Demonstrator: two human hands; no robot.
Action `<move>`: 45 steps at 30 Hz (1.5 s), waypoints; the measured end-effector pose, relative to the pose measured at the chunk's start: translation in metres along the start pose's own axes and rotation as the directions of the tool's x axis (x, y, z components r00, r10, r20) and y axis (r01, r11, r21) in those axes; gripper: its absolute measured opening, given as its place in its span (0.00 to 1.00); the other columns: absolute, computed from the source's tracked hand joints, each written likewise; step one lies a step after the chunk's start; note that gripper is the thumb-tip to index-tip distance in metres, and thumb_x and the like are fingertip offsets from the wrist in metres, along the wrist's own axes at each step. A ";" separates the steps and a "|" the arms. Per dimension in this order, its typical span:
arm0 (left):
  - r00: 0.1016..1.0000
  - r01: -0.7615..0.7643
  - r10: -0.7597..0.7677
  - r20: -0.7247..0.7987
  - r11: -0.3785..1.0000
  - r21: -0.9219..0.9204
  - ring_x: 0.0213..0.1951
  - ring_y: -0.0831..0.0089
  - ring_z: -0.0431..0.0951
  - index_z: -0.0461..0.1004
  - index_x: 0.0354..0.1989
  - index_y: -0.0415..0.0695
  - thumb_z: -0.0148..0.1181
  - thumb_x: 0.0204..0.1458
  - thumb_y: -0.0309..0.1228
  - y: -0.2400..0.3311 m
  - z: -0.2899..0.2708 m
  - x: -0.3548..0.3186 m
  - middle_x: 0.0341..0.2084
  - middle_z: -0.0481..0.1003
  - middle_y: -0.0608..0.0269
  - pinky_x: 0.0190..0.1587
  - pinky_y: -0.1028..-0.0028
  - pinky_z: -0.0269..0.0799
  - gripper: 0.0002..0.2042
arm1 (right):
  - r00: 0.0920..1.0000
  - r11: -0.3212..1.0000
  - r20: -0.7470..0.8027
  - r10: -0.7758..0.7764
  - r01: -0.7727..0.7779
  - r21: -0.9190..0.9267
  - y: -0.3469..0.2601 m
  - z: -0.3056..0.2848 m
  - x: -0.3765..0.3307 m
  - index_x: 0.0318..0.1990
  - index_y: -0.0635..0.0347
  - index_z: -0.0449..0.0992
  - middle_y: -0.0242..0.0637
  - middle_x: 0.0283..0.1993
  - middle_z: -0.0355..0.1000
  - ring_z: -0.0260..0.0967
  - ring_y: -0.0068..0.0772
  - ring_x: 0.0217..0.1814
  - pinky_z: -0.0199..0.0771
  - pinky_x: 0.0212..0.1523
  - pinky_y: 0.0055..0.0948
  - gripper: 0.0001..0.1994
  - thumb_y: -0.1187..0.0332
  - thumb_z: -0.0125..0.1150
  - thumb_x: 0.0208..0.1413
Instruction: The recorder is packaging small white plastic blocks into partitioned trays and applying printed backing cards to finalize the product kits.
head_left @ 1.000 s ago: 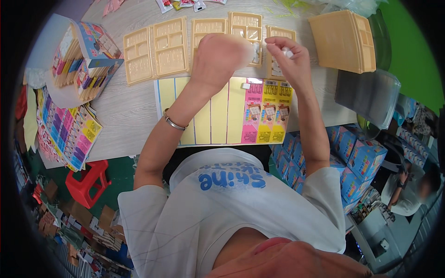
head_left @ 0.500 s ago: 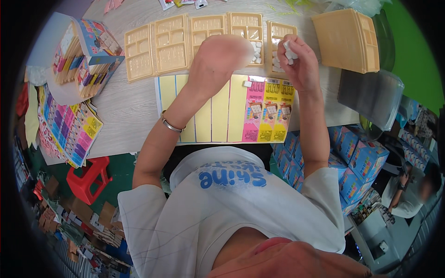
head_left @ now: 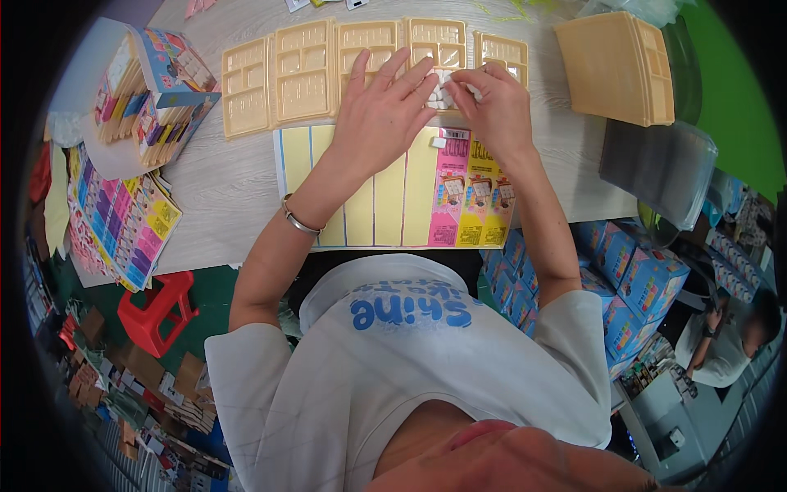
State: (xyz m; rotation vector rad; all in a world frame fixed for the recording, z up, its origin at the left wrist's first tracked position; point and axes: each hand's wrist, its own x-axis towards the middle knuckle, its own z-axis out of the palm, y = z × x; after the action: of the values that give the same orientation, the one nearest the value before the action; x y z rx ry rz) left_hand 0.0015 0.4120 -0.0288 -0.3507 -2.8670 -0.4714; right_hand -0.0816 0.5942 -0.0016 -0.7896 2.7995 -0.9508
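Several tan plastic trays with compartments [head_left: 303, 94] stand in a row across the table. Small white block-like pieces [head_left: 440, 97] fill the near compartment of the fourth tray [head_left: 437, 31] from the left. My left hand [head_left: 381, 111] is open, fingers spread over the third tray, their tips reaching the edge of those pieces. Over the pieces' right side my right hand [head_left: 502, 111] is closed, thumb and forefinger pinching at white pieces; its palm is hidden. The fifth tray [head_left: 502, 49] lies partly under that hand. A lone white piece [head_left: 438, 143] rests on the sticker sheet [head_left: 373, 197] nearer me.
Stacked tan trays [head_left: 611, 70] and clear plastic lids [head_left: 652, 172] are at the right. On the left are a box of packed cards [head_left: 156, 98] and colourful printed sheets [head_left: 123, 217]. Blue boxes [head_left: 627, 271] and a red stool [head_left: 160, 312] stand below. Another person [head_left: 725, 344] sits far right.
My right hand has moved left from the fifth tray to the fourth, bringing white pieces. My left hand has spread its fingers beside that compartment, where the white pieces now lie fuller.
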 end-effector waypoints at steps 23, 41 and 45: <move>0.969 -0.064 0.056 0.240 0.998 0.026 0.76 0.66 0.49 0.55 0.75 0.56 0.55 0.61 0.50 0.007 0.003 0.005 0.76 0.52 0.73 0.76 0.48 0.42 0.34 | 0.994 0.995 0.037 -0.101 0.102 -0.020 0.006 -0.016 -0.023 0.40 0.54 0.85 0.37 0.33 0.77 0.76 0.40 0.31 0.77 0.34 0.36 0.07 0.71 0.70 0.54; 0.971 -0.137 0.134 0.199 0.991 0.001 0.76 0.68 0.50 0.61 0.73 0.52 0.54 0.61 0.54 0.014 -0.004 0.003 0.73 0.58 0.69 0.76 0.49 0.40 0.34 | 0.986 0.985 -0.047 -0.163 0.160 -0.060 0.021 -0.023 -0.003 0.48 0.48 0.84 0.35 0.31 0.73 0.74 0.40 0.30 0.75 0.32 0.36 0.12 0.70 0.67 0.56; 0.945 -0.115 0.103 0.309 0.993 0.020 0.77 0.66 0.46 0.56 0.75 0.52 0.50 0.63 0.54 0.015 0.000 0.003 0.76 0.53 0.69 0.76 0.48 0.38 0.35 | 0.965 0.946 0.069 -0.252 0.261 -0.193 0.026 -0.022 0.004 0.49 0.47 0.84 0.34 0.29 0.72 0.73 0.38 0.28 0.73 0.30 0.31 0.13 0.71 0.68 0.57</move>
State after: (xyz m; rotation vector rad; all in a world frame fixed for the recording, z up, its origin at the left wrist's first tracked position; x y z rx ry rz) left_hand 0.0027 0.4266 -0.0241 -0.6243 -3.1280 -0.3703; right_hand -0.1018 0.6216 0.0011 -1.2107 2.8335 -0.6752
